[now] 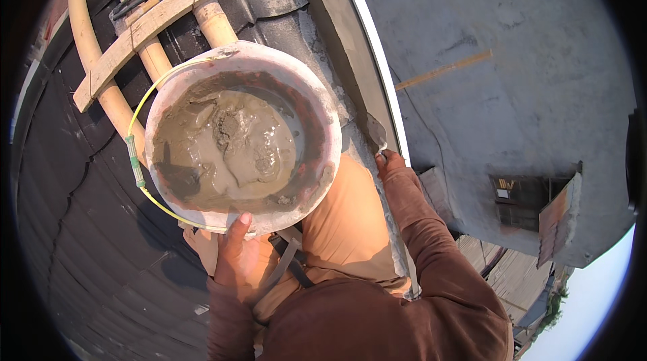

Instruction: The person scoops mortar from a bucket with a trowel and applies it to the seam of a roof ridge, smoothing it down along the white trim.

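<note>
Two hands are kept apart: the left hand [237, 256] is clamped under the near rim of a bucket [317, 101] of wet mortar [226, 145], keeping it level over the dark roof [87, 239], while the right hand [389, 161] is closed on a trowel [375, 133] pressed to the ledge [340, 44], beside the bamboo ladder [145, 24].

Mortar-crusted round bucket [242, 135] of wet grey cement, upright, yellow wire handle [138, 159] slack along its left rim

left hand [236, 253] raised, thumb up, right hand [389, 162] stretched forward, fingers closed
</note>
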The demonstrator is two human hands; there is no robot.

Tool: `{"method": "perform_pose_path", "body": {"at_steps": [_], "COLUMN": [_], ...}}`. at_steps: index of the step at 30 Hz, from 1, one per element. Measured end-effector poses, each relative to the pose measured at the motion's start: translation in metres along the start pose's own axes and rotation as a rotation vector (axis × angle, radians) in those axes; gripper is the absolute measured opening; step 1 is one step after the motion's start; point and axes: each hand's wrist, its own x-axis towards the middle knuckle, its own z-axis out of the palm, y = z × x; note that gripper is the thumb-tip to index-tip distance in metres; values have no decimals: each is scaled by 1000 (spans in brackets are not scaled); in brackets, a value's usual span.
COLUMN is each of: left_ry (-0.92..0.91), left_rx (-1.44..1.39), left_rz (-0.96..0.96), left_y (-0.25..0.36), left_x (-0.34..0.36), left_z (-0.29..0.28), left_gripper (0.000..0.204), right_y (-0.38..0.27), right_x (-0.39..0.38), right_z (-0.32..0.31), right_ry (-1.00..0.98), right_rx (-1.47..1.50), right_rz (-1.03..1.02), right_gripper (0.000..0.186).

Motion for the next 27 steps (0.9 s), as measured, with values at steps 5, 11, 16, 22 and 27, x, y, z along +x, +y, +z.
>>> {"method": "perform_pose_path", "body": {"at_steps": [5, 11, 16, 22, 27], "left_ry": [-28, 7, 3, -8, 19], "left_rx": [-23, -2, 14, -5, 22], "left_rz": [17, 8, -41, -14, -15], "left_y": [4, 3, -2, -4, -2], "left_x": [1, -2, -1, 1, -4], "left_z": [10, 4, -9, -2, -4], "left_gripper": [66, 66, 63, 63, 66], "right_y": [77, 33, -61, 87, 34], "right_x": [-15, -34, -15, -31, -45], "right_z": [32, 22, -28, 17, 7], "right_ry": [-120, -44, -100, -72, -45], "right_rx": [-212, -84, -32, -243, -188], "right_rz": [187, 56, 93, 207, 104], "right_gripper": [36, 43, 43, 49, 46]}}
